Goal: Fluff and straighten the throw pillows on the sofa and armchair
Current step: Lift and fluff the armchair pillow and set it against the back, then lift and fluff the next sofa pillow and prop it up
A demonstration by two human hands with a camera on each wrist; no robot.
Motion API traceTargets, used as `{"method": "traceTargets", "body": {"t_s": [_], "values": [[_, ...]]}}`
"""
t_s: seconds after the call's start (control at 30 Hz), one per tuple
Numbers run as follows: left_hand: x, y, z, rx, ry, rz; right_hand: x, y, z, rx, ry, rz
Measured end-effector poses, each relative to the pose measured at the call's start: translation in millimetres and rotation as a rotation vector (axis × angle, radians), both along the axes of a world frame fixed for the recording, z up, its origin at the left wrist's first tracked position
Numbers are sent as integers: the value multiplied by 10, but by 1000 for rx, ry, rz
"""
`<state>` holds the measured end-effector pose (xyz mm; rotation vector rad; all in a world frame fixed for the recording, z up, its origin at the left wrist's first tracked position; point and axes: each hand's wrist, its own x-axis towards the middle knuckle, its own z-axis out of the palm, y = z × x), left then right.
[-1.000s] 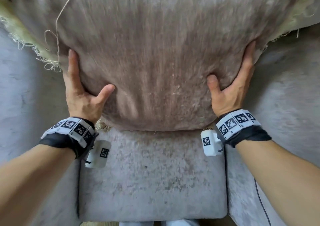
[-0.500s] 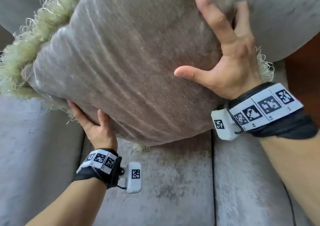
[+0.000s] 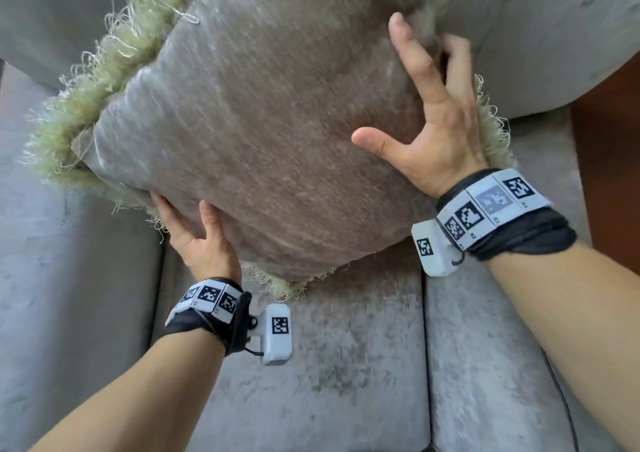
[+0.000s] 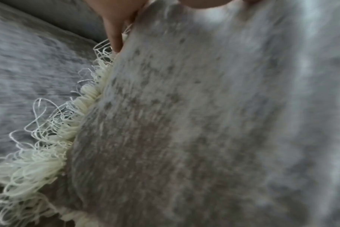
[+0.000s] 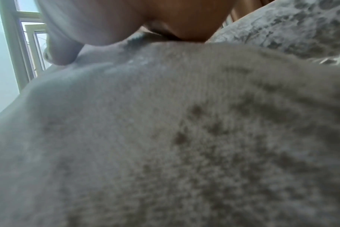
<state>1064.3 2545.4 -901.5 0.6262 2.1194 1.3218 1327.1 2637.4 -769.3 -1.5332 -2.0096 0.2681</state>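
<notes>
Throw pillow [image 3: 263, 133], brown with a pale green fringe [image 3: 104, 71], is tilted on one corner over the grey sofa seat [image 3: 311, 365]. I judge it soft, light and yielding; best held at opposite edges. My left hand [image 3: 197, 240] cups its lower left edge; my right hand [image 3: 433, 133] lies spread, fingers straight, against its right face.
</notes>
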Motion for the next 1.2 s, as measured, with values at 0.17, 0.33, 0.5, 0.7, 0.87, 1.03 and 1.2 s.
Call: {"method": "traceTargets", "body": {"t_s": [0.17,0.33,0.5,0.7,0.87,1.03,1.2], "values": [[1,-55,588,-53,24,-3,74,-273,194,40,-13,-85],[-4,-134,1519,-82,192,-366,169,-745,803,-368,-147,-152],[296,-256,2406,-122,595,-947,450,-1479,1489,-663,-341,-190],[1182,-594,3253,-135,971,-1573,936,-2670,2237,-795,-469,-402],[2245,-1195,3823,60,1069,-1863,1393,-3809,2753,-858,-448,-625],[3257,-2003,4190,239,1103,-2088,1902,-5032,3110,-890,-360,-882],[4234,-2926,4409,405,1247,-2296,2448,-6333,3260,-914,-260,-1105]]}}
